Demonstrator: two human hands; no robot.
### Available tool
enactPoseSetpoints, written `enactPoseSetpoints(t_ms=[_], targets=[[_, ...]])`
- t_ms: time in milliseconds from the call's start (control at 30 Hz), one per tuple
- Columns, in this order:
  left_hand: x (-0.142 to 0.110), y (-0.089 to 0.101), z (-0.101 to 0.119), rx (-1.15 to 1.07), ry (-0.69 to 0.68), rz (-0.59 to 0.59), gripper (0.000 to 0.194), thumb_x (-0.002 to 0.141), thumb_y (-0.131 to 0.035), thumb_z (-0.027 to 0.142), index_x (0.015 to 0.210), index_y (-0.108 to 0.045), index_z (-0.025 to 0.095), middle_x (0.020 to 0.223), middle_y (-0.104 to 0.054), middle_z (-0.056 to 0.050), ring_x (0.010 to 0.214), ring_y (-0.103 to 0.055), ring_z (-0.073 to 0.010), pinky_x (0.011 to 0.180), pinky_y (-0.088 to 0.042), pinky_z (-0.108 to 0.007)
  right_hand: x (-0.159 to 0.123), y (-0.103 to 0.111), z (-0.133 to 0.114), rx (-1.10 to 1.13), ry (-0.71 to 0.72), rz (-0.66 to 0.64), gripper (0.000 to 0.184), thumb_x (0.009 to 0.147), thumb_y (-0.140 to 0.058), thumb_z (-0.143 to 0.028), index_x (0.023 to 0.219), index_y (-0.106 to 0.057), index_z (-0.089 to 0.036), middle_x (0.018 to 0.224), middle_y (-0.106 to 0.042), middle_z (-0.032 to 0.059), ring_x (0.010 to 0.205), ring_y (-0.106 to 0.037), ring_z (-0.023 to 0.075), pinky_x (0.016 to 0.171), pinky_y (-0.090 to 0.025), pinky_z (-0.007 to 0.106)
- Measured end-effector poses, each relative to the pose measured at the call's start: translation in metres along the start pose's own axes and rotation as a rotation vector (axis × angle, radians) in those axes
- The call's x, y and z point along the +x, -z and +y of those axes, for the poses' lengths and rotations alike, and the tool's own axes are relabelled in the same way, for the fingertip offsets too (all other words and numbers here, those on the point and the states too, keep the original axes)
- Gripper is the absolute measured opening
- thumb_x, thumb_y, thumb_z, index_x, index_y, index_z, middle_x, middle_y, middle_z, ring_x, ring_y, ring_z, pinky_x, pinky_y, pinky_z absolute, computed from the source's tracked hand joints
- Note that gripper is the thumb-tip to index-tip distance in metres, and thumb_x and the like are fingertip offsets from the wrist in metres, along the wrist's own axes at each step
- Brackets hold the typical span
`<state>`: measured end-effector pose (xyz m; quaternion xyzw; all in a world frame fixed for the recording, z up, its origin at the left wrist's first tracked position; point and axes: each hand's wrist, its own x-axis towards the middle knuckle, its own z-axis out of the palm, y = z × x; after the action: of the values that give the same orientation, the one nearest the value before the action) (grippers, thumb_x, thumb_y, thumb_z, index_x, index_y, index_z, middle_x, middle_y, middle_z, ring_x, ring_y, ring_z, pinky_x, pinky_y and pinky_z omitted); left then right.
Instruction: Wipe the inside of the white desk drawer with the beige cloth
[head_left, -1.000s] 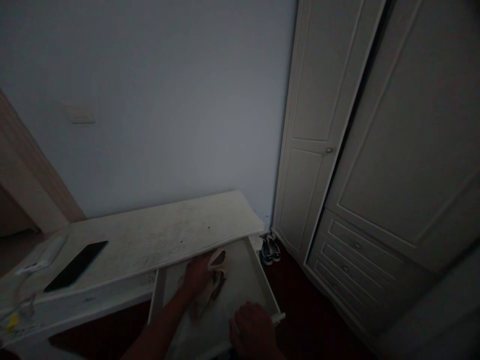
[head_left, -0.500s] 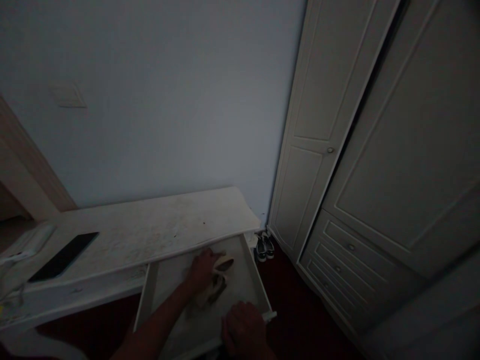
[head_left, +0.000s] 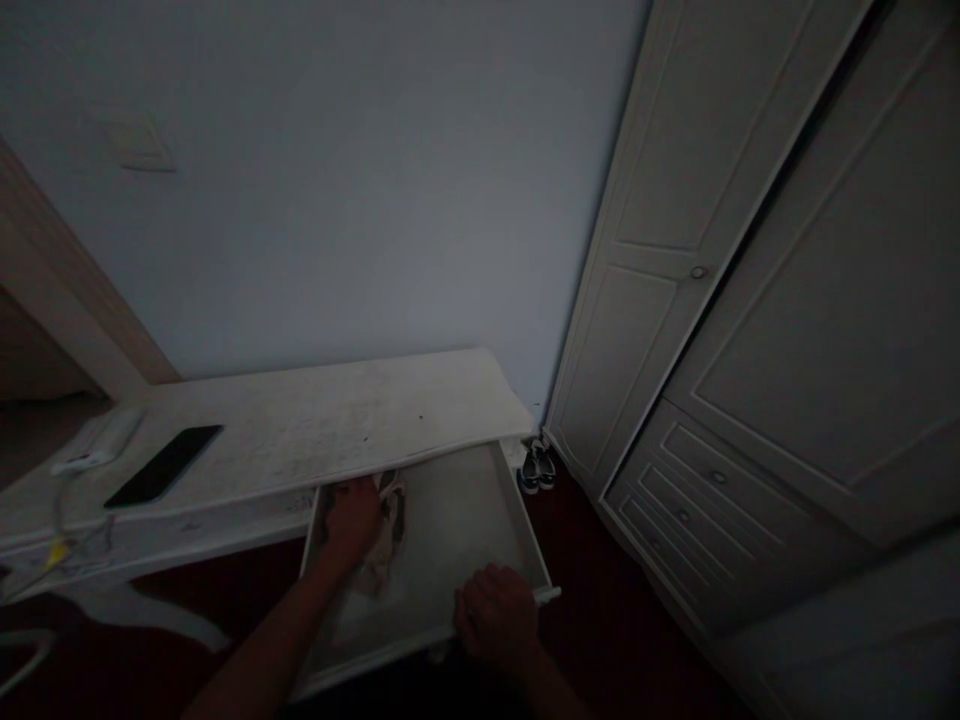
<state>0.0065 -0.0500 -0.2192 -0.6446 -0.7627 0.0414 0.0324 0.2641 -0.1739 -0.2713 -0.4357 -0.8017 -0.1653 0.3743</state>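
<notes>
A white drawer (head_left: 442, 535) is pulled out from under the white desk top. Inside its left end, my left hand (head_left: 354, 515) has its fingers closed on a crumpled, pale cloth (head_left: 384, 550) with darker patches; the fingertips are partly in shadow. The cloth hangs down beside the hand onto the drawer bottom. My right hand (head_left: 495, 612) wraps over the front edge of the drawer toward its right end, fingers curled inside.
A dark phone (head_left: 165, 465) and a white power strip (head_left: 97, 440) lie on the left of the worn desk top (head_left: 337, 415). Dark shoes (head_left: 536, 468) stand on the red floor beyond the drawer. A white wardrobe (head_left: 622, 330) rises at the right.
My left hand has moved left across the drawer with the cloth, toward the left side wall. The right hand stays on the front edge. The view has shifted slightly left and down.
</notes>
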Motion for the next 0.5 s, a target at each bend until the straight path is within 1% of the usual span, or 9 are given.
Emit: enactPoseSetpoints(t_ms=[67, 200, 333, 433, 500], targets=[[0.004, 0.003, 0.015, -0.019, -0.005, -0.002, 0.046, 0.100, -0.032, 0.012, 0.137, -0.059, 0.007, 0.129, -0.065, -0.028, 0.121, -0.067, -0.0369, 0.087, -0.060, -0.045, 0.001, 0.001, 0.000, 0.003, 0.002, -0.001, 0.021, 0.094, -0.057, -0.021, 0.073, -0.053, -0.024, 0.066, -0.059, -0.0003, 0.065, -0.055, 0.0176, 0.067, -0.031, 0.037], [0.007, 0.008, 0.058, -0.078, -0.023, -0.024, 0.042, 0.101, -0.034, 0.014, 0.132, -0.062, 0.010, 0.129, -0.067, -0.026, 0.121, -0.066, -0.0357, 0.085, -0.062, -0.044, 0.000, 0.000, 0.000, -0.001, -0.012, 0.002, 0.020, 0.093, -0.056, -0.020, 0.074, -0.052, -0.024, 0.066, -0.058, 0.0001, 0.066, -0.055, 0.0180, 0.067, -0.031, 0.037], [0.007, 0.013, 0.110, -0.137, -0.152, 0.005, 0.043, 0.103, -0.042, 0.018, 0.143, -0.056, 0.016, 0.140, -0.061, -0.024, 0.131, -0.061, -0.0343, 0.093, -0.061, -0.043, -0.001, -0.001, -0.001, 0.004, -0.008, -0.001, 0.019, 0.092, -0.056, -0.020, 0.074, -0.051, -0.025, 0.065, -0.058, 0.0004, 0.064, -0.055, 0.0185, 0.066, -0.031, 0.037], [0.009, 0.018, 0.152, -0.182, -0.252, 0.011, 0.042, 0.101, -0.048, 0.017, 0.142, -0.055, 0.014, 0.139, -0.060, -0.023, 0.126, -0.063, -0.0333, 0.093, -0.061, -0.043, -0.001, -0.001, -0.002, 0.009, -0.015, -0.003, 0.016, 0.089, -0.056, -0.018, 0.074, -0.051, -0.025, 0.065, -0.058, 0.0004, 0.063, -0.056, 0.0189, 0.064, -0.031, 0.038], [0.012, 0.022, 0.176, -0.212, -0.305, 0.008, 0.045, 0.099, -0.051, 0.017, 0.143, -0.054, 0.015, 0.138, -0.060, -0.023, 0.125, -0.063, -0.0328, 0.092, -0.061, -0.042, -0.002, -0.003, -0.003, 0.016, -0.033, 0.003, 0.014, 0.086, -0.056, -0.018, 0.075, -0.052, -0.025, 0.065, -0.059, 0.0004, 0.063, -0.057, 0.0191, 0.063, -0.031, 0.038]])
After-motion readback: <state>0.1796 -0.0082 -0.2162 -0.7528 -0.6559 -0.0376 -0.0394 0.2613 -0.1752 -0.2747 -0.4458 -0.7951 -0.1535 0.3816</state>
